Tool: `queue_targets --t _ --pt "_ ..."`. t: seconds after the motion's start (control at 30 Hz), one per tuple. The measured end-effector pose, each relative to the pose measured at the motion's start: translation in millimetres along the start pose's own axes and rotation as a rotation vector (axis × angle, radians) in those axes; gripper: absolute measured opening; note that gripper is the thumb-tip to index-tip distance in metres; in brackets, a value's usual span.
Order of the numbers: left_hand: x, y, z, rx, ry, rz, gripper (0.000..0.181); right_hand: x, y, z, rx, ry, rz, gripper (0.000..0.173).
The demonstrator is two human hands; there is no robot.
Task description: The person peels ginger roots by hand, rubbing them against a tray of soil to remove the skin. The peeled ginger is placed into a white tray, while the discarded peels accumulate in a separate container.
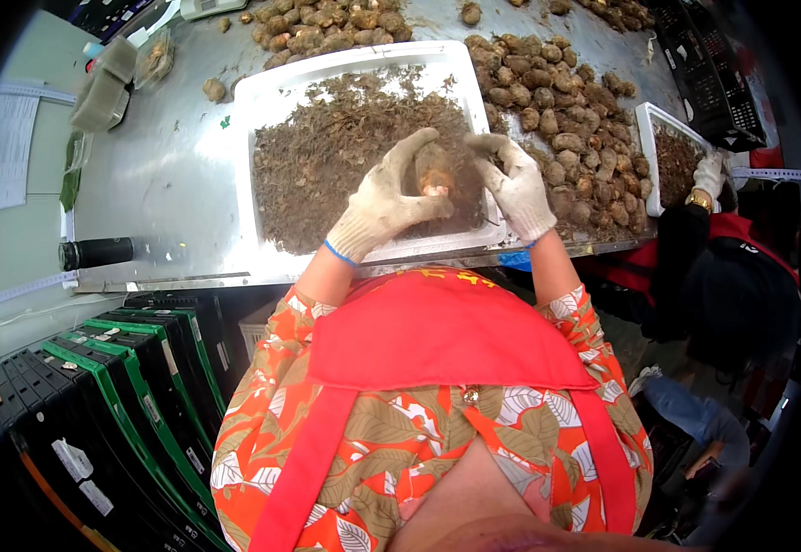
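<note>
Both my hands wear pale, soiled knit gloves. My left hand (395, 190) grips a brown, hairy taro corm (435, 170) between thumb and fingers, its pinkish cut end towards me. Just right of the corm is my right hand (516, 181), its fingers and thumb apart and nothing visible between them. Beneath them, a white foam tray (243, 165) holds a thick layer of brown fibrous peelings (331, 159). A large heap of taro corms (573, 131) lies right of the tray, and another pile (331, 24) is behind it.
The metal table (159, 200) carries a black cylindrical bottle (95, 254), clear plastic containers (102, 86) and a black crate (707, 69). At right, a co-worker's gloved hand (709, 176) is at a smaller white tray (651, 159). Black and green crates (131, 372) stand below left.
</note>
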State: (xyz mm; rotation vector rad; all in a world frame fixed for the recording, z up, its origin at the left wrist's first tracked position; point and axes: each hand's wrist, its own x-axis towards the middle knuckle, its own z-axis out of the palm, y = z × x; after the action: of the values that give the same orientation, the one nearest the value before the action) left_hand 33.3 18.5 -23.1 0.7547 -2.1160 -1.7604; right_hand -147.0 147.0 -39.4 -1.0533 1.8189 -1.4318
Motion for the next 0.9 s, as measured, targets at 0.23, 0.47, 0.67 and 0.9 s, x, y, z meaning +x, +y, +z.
queue_targets --t 0.23,0.47,0.67,0.9 --pt "-5 13 -5 0.130 0.015 -0.087 0.088 -8 -32 10 -0.180 -0.164 -0.250 0.019" --pt "-5 16 -9 0.143 -0.016 -0.012 0.088 22 -9 -6 -0.317 -0.055 -0.057 0.020" --pt "-1 7 -7 0.265 -0.019 0.078 0.089 10 -41 6 -0.261 -0.388 -0.247 0.036" --pt "-5 9 -8 0.098 -0.043 0.084 0.107 45 -2 5 -0.631 -0.078 -0.394 0.025"
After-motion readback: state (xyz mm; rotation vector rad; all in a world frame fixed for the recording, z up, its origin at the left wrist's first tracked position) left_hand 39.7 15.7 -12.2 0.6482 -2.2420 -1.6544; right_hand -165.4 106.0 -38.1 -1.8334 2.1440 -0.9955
